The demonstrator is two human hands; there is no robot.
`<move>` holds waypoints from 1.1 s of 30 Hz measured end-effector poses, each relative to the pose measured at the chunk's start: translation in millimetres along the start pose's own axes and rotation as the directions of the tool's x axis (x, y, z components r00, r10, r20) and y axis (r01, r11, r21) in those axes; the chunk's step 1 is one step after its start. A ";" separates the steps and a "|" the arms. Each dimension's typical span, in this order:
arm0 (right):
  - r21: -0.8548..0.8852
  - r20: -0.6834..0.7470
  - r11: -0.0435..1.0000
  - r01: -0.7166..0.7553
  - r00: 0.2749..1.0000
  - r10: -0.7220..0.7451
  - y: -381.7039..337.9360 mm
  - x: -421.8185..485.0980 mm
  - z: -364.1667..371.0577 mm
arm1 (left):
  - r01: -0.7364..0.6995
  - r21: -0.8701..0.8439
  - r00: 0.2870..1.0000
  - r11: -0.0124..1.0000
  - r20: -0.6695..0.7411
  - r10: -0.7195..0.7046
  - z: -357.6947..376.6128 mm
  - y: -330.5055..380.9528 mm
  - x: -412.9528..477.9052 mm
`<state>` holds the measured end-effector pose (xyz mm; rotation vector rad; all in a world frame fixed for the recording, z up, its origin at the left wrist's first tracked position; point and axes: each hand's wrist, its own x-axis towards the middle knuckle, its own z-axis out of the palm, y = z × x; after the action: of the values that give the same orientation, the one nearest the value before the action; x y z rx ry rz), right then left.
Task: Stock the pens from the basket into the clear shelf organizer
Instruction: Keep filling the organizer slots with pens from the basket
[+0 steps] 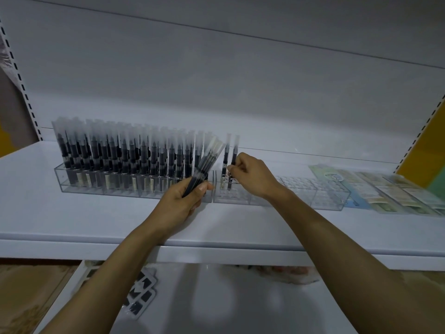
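- Head view: a clear shelf organizer (325, 196) is seen lying lengthwise on a white shelf (72, 213).
- The organizer's left part is packed with upright rows of pens (120, 153); the slots of its right part are mostly bare.
- A bundle of pens (204, 165) is gripped by the left hand (183, 201), fingers curled round the lower ends, just in front of the organizer's middle, the caps tilted up and to the right.
- A single pen (234, 153) is pinched by the right hand (252, 174), upright, its lower end in a slot just right of the organizer's middle.
- A second pen (226, 153) is seen standing in the organizer just left of it.
- Flat packets (385, 189) are laid just beyond the organizer's right end.
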<state>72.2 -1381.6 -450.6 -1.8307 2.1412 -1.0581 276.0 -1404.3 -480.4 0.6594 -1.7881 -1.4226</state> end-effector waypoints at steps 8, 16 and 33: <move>0.021 -0.034 1.000 -0.010 0.999 0.011 -1.9 -1.4 1.0 | -0.005 -0.001 1.000 1.000 -0.004 0.005 -0.3 -0.7 -1.0; 0.053 -0.037 0.998 -0.024 0.999 0.026 -1.6 0.6 -2.7 | -0.001 -0.005 1.000 1.000 -0.005 0.001 -1.8 -2.8 0.6; 0.433 -0.338 0.889 0.152 0.941 0.004 -34.7 -49.5 -10.8 | -0.008 0.004 1.000 1.000 -0.002 0.008 -0.6 5.2 -1.4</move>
<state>107.5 -1332.7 -438.9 -1.6061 1.7595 -1.8182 277.6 -1402.2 -475.7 0.6554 -1.7905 -1.4129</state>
